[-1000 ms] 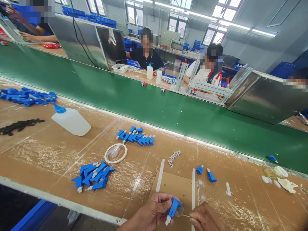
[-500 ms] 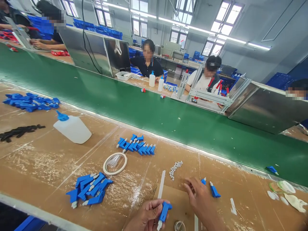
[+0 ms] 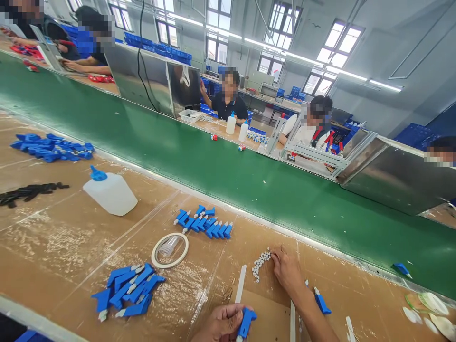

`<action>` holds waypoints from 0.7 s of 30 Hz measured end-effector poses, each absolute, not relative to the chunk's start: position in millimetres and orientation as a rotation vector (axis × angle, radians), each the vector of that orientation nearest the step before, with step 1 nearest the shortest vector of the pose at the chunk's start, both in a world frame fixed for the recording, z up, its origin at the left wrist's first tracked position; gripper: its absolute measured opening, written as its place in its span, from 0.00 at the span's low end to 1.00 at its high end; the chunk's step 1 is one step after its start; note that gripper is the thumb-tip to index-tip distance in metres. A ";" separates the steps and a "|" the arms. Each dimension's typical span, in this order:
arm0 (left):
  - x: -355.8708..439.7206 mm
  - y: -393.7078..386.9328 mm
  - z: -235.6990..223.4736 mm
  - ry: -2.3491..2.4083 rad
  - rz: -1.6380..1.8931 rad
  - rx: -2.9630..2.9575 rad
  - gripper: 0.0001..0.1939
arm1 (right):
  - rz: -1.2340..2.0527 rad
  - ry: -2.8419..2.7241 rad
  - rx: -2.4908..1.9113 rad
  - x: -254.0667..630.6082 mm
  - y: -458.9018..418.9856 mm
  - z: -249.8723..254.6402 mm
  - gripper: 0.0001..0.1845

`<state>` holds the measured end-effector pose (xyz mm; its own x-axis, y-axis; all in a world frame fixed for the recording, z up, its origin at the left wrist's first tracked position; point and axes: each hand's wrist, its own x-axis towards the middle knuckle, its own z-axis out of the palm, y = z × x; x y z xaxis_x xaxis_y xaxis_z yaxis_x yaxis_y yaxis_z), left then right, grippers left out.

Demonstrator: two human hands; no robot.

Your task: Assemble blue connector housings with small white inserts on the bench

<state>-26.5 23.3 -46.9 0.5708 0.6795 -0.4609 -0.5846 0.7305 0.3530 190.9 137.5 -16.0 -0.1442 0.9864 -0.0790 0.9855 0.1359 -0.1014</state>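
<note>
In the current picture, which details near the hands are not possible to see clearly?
Head view:
Blue piece in the left hand: its tip is cut by the bottom edge.
Right hand: its fingers hide whether it pinches any pale bits.
Those bits: too small and crowded to count.
Pale tip beside the right forearm: the forearm hides the rest.

Head cam, 1 view: worn on person's head, looks fwd & down over shiny brown-topped counter [image 3: 107, 242]. Nearest = btm edge, w/ bare left hand [image 3: 223, 323] at btm ctr & bare right hand [image 3: 287, 270] a bit farther out, both fairly close to lens. Mid-frame: long flat green strip [image 3: 199, 152], slanting upper L to lower R, so view's tilted. Far side, smaller w/ dist.: co-worker in black top [image 3: 231, 108], shiny grey metal panel [image 3: 124, 76]. Top edge takes in tall dark-framed window [image 3: 335, 54].
</note>
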 end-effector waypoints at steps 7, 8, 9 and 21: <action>-28.0 25.8 -42.4 0.583 0.744 0.118 0.23 | 0.424 -2.326 -2.086 186.2 149.4 -8.1 0.04; -28.0 26.0 -43.3 0.583 0.745 0.113 0.23 | 0.477 -2.287 -2.081 186.9 149.8 -6.9 0.05; -28.2 26.3 -44.2 0.584 0.744 0.111 0.23 | 0.533 -2.236 -2.065 188.1 148.9 -5.4 0.07; -20.5 28.4 -19.3 0.524 0.734 0.170 0.22 | 1.421 -1.252 -1.525 196.0 40.4 18.5 0.31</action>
<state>-20.5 28.4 -19.3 0.6209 0.6770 -0.3951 -0.5941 0.7352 0.3263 196.0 40.4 18.5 -0.0667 0.9488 -0.3088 0.1870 -0.2921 -0.9379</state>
